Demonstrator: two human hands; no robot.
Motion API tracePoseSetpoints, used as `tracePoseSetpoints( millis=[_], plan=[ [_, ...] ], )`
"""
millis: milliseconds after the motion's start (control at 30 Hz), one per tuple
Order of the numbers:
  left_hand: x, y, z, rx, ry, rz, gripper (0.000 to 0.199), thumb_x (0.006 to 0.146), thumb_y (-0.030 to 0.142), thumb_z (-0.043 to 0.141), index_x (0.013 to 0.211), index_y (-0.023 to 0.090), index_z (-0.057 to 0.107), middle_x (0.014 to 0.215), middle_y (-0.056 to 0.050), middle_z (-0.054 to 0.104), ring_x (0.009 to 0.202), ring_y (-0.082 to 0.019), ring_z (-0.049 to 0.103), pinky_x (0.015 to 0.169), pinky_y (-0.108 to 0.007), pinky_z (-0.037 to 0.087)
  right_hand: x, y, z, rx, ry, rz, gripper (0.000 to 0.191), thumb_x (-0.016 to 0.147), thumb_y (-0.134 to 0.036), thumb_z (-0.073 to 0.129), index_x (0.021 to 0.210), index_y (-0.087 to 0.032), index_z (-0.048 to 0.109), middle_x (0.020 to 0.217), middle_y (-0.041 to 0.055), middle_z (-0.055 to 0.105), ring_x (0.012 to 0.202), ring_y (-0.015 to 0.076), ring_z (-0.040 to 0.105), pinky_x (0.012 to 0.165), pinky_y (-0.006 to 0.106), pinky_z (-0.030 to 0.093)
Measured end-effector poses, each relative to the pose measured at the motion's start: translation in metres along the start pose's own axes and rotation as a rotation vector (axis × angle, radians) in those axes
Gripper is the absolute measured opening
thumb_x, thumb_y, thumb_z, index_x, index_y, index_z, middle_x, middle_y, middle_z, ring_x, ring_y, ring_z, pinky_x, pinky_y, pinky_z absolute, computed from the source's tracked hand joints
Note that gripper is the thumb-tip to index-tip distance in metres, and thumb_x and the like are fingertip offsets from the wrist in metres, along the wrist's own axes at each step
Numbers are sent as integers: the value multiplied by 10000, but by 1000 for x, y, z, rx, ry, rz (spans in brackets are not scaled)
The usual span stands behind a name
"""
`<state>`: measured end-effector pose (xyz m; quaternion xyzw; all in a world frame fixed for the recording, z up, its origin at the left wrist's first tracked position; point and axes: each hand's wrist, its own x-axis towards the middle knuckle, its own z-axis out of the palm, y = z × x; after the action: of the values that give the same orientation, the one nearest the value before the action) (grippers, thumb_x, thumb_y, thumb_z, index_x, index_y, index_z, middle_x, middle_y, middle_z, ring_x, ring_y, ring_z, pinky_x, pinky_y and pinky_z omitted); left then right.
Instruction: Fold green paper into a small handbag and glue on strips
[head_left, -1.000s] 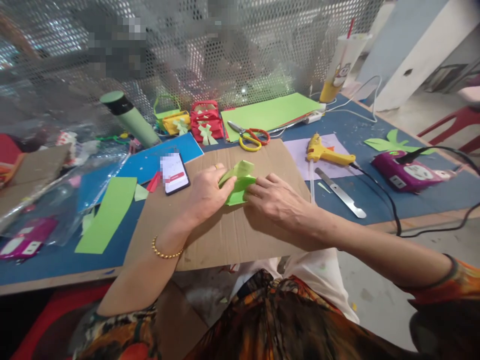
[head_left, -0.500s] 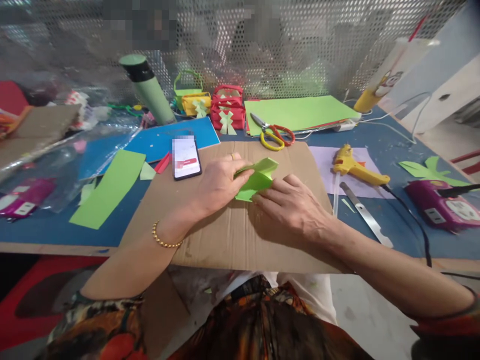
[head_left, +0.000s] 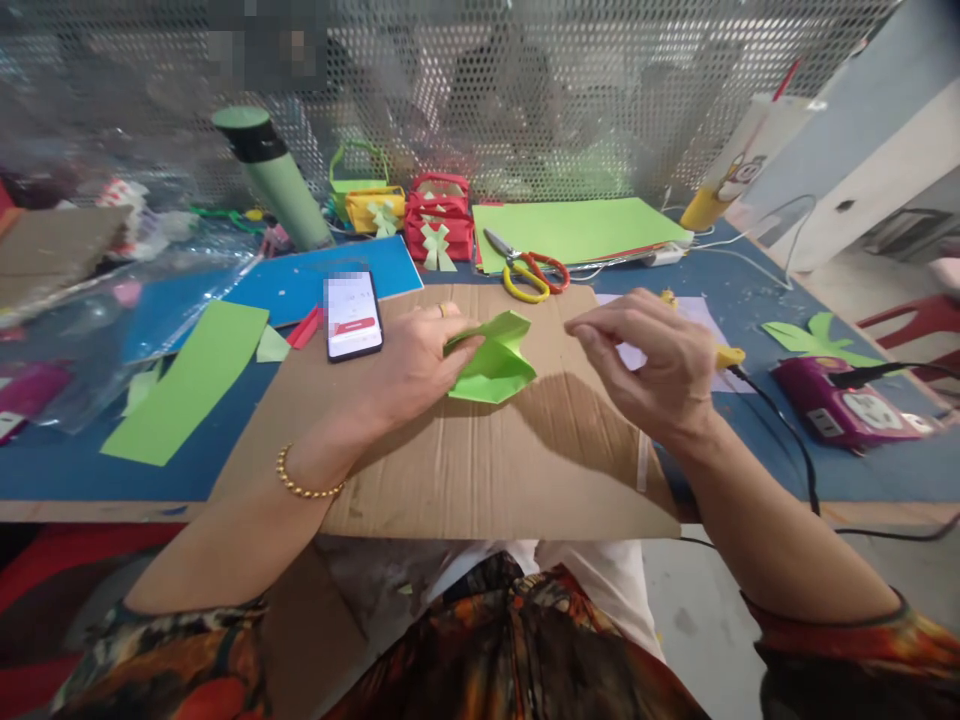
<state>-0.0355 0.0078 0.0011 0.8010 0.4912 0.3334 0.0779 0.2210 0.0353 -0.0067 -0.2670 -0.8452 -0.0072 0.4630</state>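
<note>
Green paper piece (head_left: 495, 380): bright green, creased and folded, with one flap raised toward the back and a wider pocket-like part bulging below it; the right-hand edges are angular and stand apart.
Where it is: over the middle of the brown cardboard sheet (head_left: 450, 485), between the two hands; whether its underside touches the cardboard is hard to tell.
Left hand (head_left: 424, 360): pinches the paper piece's left end between thumb and fingers.
Right hand (head_left: 656, 365): apart from the paper piece, raised over the cardboard's right side, fingers bent and thumb close to the index fingertip; I cannot tell whether something thin sits between them.
Hidden: the paper piece's left end, under the left hand; most of the yellow glue gun (head_left: 730, 357), behind the right hand, with parts of the lilac sheet (head_left: 697, 312).
Cut off: the left purple power block (head_left: 34, 395), at the picture's edge.
Hard to make out: the phone (head_left: 354, 340) screen, partly pixelated; the number of red paper bags (head_left: 450, 235), which overlap.
Counts: one phone, one pair of scissors (head_left: 517, 258), one tumbler (head_left: 277, 185), one drink cup (head_left: 739, 165), two power blocks, one yellow paper bag (head_left: 366, 212), one green handled bag (head_left: 360, 186).
</note>
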Motion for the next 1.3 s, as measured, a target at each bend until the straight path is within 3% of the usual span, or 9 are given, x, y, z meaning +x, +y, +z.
tracePoseSetpoints(
  millis=[167,267,500,733,900,1033,1300],
  plan=[
    [8,-13,1,-23,-16,-103,327,910,222,624,622,214,468,652,16,527,644,-151,507,607,-310,377,-8,-4,14,-36,-316,-175,239,1032,-403,633,1144,-236,763,1287,138,695,1088,274,597,901,461,476],
    [9,-15,0,-72,-58,-116,308,901,243,637,632,201,493,646,25,535,637,-138,513,597,-291,364,-13,-3,22,-141,-402,-192,191,1033,-357,631,1062,-244,782,1369,142,646,1160,301,525,908,464,426],
    [6,-6,-3,-161,-144,-120,327,874,237,641,603,203,461,606,39,493,591,-120,475,555,-275,328,-10,-3,28,-182,-351,-140,233,1043,-302,600,914,-229,780,1227,121,664,1065,274,511,880,438,399],
    [6,-6,-2,-180,-187,-134,284,869,239,631,621,194,499,627,24,522,624,-129,502,565,-273,331,-14,-8,33,-103,-264,-9,171,1004,-306,663,936,-248,809,1436,135,597,1218,338,517,952,508,414],
    [7,-5,-2,-271,-242,-154,288,866,249,628,607,188,517,618,25,491,593,-114,451,524,-255,305,-16,1,40,5,-315,-5,191,1047,-276,607,979,-230,780,1162,108,720,1007,233,630,859,400,434],
    [8,-5,-3,-386,-303,-245,271,846,331,654,640,174,575,602,32,492,558,-102,438,497,-234,288,-13,1,41,65,-269,8,158,1033,-268,627,937,-213,741,972,69,706,881,195,640,793,347,420],
    [10,-7,-3,-458,-405,-381,305,761,409,698,630,161,579,600,25,482,555,-94,422,480,-211,273,-13,-8,45,128,-269,150,135,962,-277,690,855,-220,631,843,31,684,790,192,618,779,336,393]
  ],
)
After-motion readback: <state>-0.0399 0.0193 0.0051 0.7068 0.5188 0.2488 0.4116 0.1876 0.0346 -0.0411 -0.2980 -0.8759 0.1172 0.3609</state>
